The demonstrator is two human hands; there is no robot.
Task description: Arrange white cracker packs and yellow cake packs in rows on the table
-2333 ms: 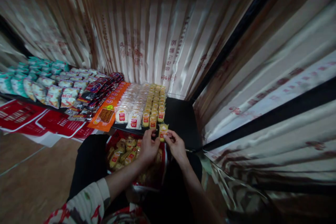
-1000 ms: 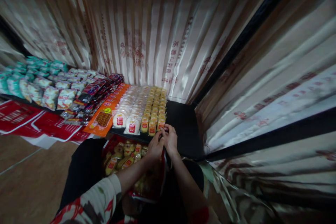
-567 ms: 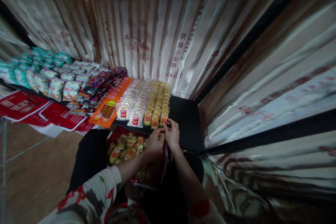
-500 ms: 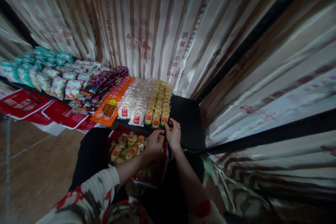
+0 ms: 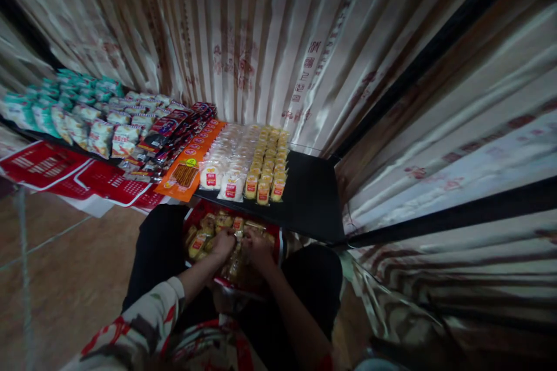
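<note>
A red bag or box [image 5: 278, 243] with a pale rim sits on the lap, filled with small yellow snack packets [image 5: 198, 242] in clear wrap with red labels. My left hand [image 5: 223, 245] is down among these packets, its fingers curled together. Close beside it on the right, my right hand [image 5: 260, 250] also reaches in with bent fingers. What the fingertips hold, if anything, is too dark and blurred to make out. Rows of matching yellow packets [image 5: 263, 190] stand on the black table [image 5: 311, 197] just beyond the container.
Left of the yellow rows lie white-wrapped packets [image 5: 230, 184], an orange snack bag [image 5: 185, 177], dark packets [image 5: 163, 130], white bags [image 5: 126, 140] and teal bags [image 5: 43, 119]. Red printed sheets [image 5: 108, 185] hang at the table's front. Pleated curtains [image 5: 270, 40] enclose the back and right.
Both hands have moved back and down from the front end of the yellow rows into the container. The front packet of the right-hand yellow row now stands free of my right hand.
</note>
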